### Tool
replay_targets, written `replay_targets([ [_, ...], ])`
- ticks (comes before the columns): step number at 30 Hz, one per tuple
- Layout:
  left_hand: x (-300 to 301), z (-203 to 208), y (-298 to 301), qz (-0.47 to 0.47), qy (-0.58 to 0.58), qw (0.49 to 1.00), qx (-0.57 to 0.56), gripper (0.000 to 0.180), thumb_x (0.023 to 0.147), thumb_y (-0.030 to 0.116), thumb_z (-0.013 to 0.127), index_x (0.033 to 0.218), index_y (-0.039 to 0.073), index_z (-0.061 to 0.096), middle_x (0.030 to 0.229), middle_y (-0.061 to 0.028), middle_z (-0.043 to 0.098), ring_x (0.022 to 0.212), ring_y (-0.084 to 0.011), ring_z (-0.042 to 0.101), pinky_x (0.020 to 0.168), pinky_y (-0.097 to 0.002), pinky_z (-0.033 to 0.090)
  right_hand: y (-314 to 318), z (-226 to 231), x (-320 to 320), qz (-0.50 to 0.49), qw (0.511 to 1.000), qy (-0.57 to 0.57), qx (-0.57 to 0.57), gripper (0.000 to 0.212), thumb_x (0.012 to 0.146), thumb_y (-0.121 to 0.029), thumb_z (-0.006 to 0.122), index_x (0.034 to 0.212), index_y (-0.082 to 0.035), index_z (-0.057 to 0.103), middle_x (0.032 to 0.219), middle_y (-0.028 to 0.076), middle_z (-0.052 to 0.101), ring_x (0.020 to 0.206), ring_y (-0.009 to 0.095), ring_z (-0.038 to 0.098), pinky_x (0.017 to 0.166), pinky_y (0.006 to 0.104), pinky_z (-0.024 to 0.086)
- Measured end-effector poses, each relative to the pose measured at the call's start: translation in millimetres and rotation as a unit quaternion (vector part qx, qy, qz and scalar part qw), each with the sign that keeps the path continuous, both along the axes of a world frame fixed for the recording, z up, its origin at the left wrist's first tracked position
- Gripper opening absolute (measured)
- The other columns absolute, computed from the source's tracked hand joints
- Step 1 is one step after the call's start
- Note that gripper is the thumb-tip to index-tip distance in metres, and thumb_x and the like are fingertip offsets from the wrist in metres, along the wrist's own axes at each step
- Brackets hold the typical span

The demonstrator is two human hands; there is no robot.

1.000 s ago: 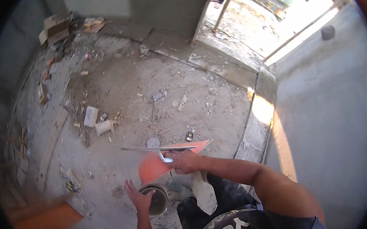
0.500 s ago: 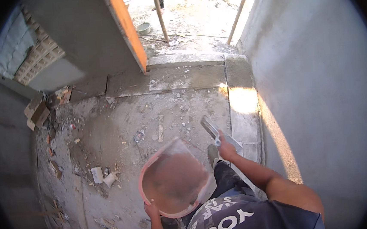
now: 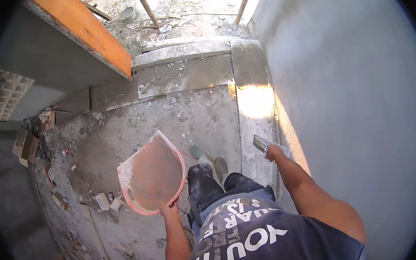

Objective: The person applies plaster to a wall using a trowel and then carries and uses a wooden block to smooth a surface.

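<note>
Left hand: closed on the near rim of a curved board; the wrap of the fingers underneath was hidden.
Right hand: curled tightly about a flat trowel; its handle was largely covered by the hand.
Reason for left grip: probably one-handed support from the rim, leaving the upper face unobstructed.
Reason for right grip: the trowel was apparently kept out to the side so that its blade stayed free of board and legs.
Board, position: beyond the left hand, most of it up and to the left of the fingers; well apart from the right hand.
Board, description: pinkish rim, reddish-grey face, oval slot at the left; any loose material on it could not be made out.
Trowel, position: at the right hand, slanted, between the board and the grey wall.
Footing: one shoe showed plainly beyond the dark trousers.
Floor, left part: pale block, plank, cardboard box.
Doorway: orange panel at its left; grey basin outside.
</note>
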State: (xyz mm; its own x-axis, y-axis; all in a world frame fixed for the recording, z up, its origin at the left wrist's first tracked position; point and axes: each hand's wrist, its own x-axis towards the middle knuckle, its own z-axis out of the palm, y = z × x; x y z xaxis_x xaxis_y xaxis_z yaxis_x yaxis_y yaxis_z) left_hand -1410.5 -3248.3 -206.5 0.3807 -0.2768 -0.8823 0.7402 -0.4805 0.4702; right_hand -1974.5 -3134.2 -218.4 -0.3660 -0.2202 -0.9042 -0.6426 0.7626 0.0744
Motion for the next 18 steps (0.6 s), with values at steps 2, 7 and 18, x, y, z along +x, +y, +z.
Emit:
replay_targets([
  [2,-22.9,-12.0,-28.3,0.001,-0.007,1.000,0.025,0.045,0.101,0.025,0.043,0.142,0.006,0.037,0.138,-0.0208,0.046,0.118,-0.0462,0.052,0.091,-0.0700,0.049,-20.9,-1.9,1.3,0.053,0.996,0.042,-0.056,0.030,0.077,-0.027,0.078,0.098,-0.007,0.073,0.107,0.014,0.071,0.101,0.031,0.068,0.082,0.0437,0.055],
  [7,-72.6,-45.7,-115.0,-0.004,0.032,0.999,0.020,0.046,0.101,0.025,0.041,0.142,0.006,0.035,0.139,-0.0212,0.045,0.119,-0.0460,0.052,0.090,-0.0699,0.050,-119.5,-26.0,-27.6,0.028,0.986,0.097,-0.130,0.044,0.075,-0.027,0.081,0.110,-0.006,0.067,0.113,0.019,0.067,0.109,0.037,0.063,0.091,0.0459,0.051],
  [18,-115.5,-151.9,-220.1,-0.121,-0.044,0.986,0.104,0.050,0.098,0.023,0.051,0.143,0.015,0.033,0.130,-0.0170,0.051,0.110,-0.0380,0.059,0.077,-0.0578,0.058,-427.0,-168.4,-132.6,0.079,0.967,0.115,-0.212,0.039,0.087,-0.024,0.067,0.119,-0.007,0.050,0.099,0.028,0.067,0.096,0.046,0.065,0.083,0.0545,0.049],
])
